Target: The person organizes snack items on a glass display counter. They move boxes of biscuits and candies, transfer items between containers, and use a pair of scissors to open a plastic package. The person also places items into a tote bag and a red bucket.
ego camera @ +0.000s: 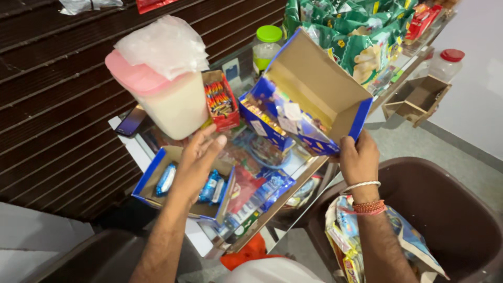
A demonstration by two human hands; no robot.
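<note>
Nearest, the right hand (pixel 359 160) grips the empty blue display carton (pixel 309 94), tilted above the table (pixel 293 175). Left hand (pixel 196 160) hovers, fingers spread, over the near-left blue tray (pixel 152 181) of wrapped snacks (pixel 166 179). Farther left, a pink-lidded jar (pixel 167 99) stands.

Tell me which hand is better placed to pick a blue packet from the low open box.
Left. The left hand hovers open right above the low blue box holding the blue packets. The right hand is busy gripping the corner of the tilted empty box, farther away.
</note>
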